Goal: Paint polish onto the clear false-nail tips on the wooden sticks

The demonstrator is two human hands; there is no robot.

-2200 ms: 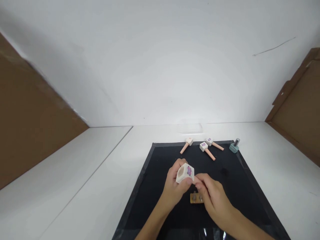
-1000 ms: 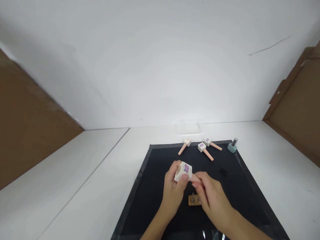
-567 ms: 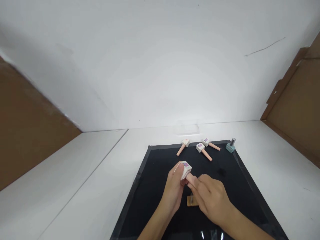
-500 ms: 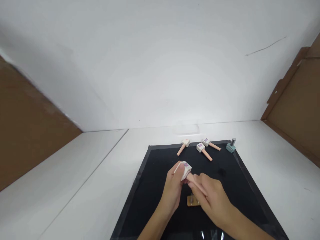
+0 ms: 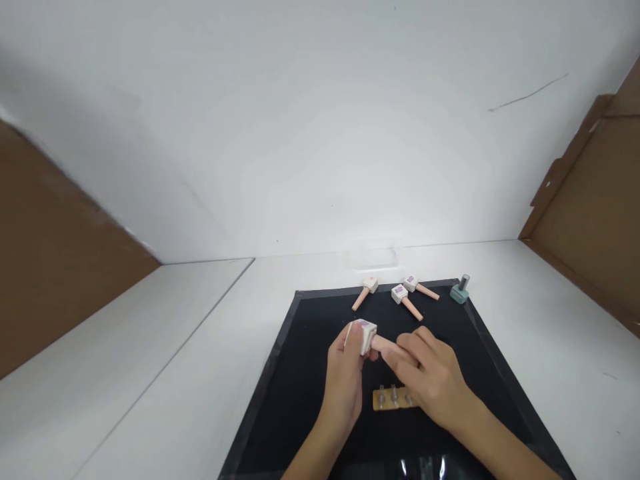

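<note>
A bottle with a white square body, a purple mark and a long pink cap (image 5: 384,345) is held between both hands. My left hand (image 5: 345,373) grips its white body, the thumb lying over the top face. The fingers of my right hand (image 5: 431,373) are closed round the pink cap, which points right and slightly down. Body and cap look joined. Under my right hand lies a yellowish strip (image 5: 389,401) with small clear upright pieces on it; its right end is hidden by the hand.
Three similar bottles, a left one (image 5: 365,292), a middle one (image 5: 400,294) and a right one (image 5: 411,283), lie at the back of the black mat (image 5: 310,333). A teal bottle (image 5: 459,295) with a grey cap stands at its back right corner. Brown cardboard (image 5: 595,200) borders the right side.
The held bottle has turned so its cap lies closer to level. My right hand has risen and shifted slightly right, uncovering more of the yellowish strip.
</note>
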